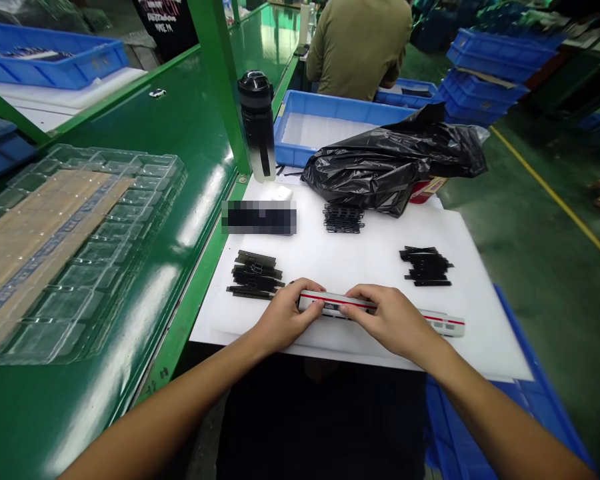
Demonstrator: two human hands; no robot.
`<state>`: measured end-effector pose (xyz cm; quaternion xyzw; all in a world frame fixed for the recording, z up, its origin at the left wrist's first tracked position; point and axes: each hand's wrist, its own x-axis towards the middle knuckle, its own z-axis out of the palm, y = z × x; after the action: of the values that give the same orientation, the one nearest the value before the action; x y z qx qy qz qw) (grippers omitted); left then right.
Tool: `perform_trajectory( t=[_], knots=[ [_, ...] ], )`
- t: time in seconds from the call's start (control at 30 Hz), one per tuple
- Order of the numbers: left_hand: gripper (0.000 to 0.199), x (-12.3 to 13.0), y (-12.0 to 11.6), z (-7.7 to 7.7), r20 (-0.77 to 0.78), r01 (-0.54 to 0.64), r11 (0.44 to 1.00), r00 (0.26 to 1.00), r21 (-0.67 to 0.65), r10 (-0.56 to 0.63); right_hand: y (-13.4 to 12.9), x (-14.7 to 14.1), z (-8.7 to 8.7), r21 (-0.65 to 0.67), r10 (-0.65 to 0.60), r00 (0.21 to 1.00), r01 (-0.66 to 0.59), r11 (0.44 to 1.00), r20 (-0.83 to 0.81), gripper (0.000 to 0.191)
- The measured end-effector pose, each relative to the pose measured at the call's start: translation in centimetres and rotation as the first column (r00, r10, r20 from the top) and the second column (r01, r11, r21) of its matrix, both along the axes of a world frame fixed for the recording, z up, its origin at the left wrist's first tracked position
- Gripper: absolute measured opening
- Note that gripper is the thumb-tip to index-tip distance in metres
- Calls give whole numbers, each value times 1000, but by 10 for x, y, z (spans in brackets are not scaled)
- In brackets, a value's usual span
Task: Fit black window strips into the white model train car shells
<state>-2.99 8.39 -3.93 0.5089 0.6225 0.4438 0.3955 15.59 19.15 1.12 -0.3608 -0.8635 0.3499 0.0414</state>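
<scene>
White model train car [330, 302] with a red stripe, held from both ends: left hand [285, 317] and right hand [393, 320] have fingers curled closed on top. Black plastic strips [254, 275] lie just beyond the left fingers.

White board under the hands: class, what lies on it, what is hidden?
The white board holds a model train under the left hand and right hand, three black piles, and a black bag covering its far part.

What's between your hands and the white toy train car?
Nothing visible: your left hand and right hand both touch the white model train carriage directly.
</scene>
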Motion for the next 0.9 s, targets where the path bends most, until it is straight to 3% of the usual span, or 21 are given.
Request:
perform_trajectory(
  t=[0.17,0.33,0.53,0.63,0.7,0.8,0.9],
  knots=[
    [13,1,3,0,-5,2,997,1000,75,-2,-2,1,-3,66,-11,1000,11,998,-3,14],
    [15,2,6,2,-8,-33,999,999,-19,32,11,16,-5,2,71,996,-71,997,-45,20],
    [17,2,7,4,-40,-46,998,998,-44,44,16,20,-9,27,1,1000,-2,1000,15,15],
    [18,4,5,3,-31,-48,997,998,-53,47,9,22,-12,102,29,997,-21,995,-73,20],
    [19,5,4,2,-1,-55,996,998,-68,55,2,24,-17,195,114,983,-85,977,-146,31],
    [21,6,4,1,37,-74,994,996,-75,77,-6,24,-27,362,275,946,-198,911,-172,34],
    [22,6,6,2,73,-89,992,993,-91,96,-11,22,-39,470,288,945,-187,863,-154,29]
  ],
)
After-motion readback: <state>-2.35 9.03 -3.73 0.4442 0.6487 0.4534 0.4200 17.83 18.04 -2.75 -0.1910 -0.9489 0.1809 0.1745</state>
